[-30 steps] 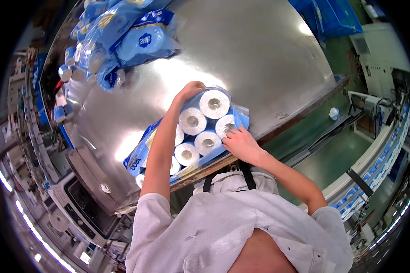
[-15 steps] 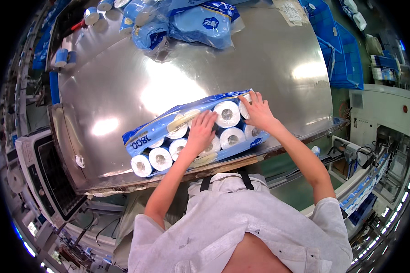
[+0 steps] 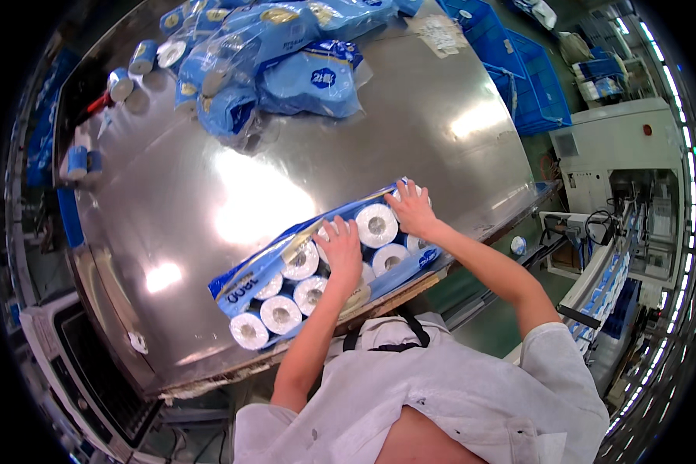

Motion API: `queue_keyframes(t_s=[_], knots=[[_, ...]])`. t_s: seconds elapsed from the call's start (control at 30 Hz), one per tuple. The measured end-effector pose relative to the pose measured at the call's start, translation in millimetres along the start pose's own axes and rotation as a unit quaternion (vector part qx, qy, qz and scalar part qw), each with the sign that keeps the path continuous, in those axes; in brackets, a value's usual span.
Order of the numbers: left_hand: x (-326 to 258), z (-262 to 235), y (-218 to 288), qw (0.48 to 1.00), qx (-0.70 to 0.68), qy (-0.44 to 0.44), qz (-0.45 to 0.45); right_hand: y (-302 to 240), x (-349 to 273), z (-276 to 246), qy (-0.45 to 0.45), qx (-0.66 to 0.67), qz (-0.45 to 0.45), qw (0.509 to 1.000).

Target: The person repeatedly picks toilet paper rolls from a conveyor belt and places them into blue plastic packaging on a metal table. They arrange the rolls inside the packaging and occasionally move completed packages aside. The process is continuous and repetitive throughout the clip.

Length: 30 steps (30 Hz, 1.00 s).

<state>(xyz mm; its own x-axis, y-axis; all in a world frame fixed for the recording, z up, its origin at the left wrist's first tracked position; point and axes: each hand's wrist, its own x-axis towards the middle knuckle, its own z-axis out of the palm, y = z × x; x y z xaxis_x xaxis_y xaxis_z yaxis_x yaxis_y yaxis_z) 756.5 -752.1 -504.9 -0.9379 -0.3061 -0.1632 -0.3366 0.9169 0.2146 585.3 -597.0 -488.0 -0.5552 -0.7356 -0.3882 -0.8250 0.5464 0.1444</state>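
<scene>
Hands (image 3: 340, 249) flat on plastic-wrapped rolls (image 3: 317, 271), seemingly.

A heap of blue-wrapped packs (image 3: 286, 54) is piled at the far edge of the steel table (image 3: 209, 193); blue crates (image 3: 518, 69) are stacked beyond its far right corner.

My left hand (image 3: 340, 249) lay flat, palm down, fingers spread a little and pointing away from me. Its forearm ran bare and nearly straight back to my body, the elbow low beside my chest. My right hand (image 3: 412, 209) sat farther out and to the right, palm down too, fingers splayed and pressing forward. That arm was stretched longer, bent at the elbow, with the short white sleeve ending at the upper arm. Both hands were well apart, neither curled into a fist.
</scene>
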Motion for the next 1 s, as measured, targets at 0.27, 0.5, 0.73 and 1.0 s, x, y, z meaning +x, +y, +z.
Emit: queue_keyframes(t_s=[0.27, 0.5, 0.73, 1.0], knots=[[-4.1, -18.6, -7.2, 0.995, -0.008, -0.102, -0.009, 7.1, -14.7, -15.4, -0.056, 0.123, 0.042, 0.990], [2.6, -31.1, -13.2, 0.999, -0.034, -0.014, 0.017, 2.7, -24.7, -30.4, -0.014, 0.093, 0.043, 0.995], [8.8, -132.5, -20.2, 0.994, 0.012, 0.028, 0.103, 13.8, -53.9, -86.0, 0.152, 0.090, -0.011, 0.984], [-67.2, -178.0, -27.3, 0.994, 0.016, 0.005, 0.111, -28.3, -90.7, -157.5, 0.118, 0.115, -0.123, 0.979]])
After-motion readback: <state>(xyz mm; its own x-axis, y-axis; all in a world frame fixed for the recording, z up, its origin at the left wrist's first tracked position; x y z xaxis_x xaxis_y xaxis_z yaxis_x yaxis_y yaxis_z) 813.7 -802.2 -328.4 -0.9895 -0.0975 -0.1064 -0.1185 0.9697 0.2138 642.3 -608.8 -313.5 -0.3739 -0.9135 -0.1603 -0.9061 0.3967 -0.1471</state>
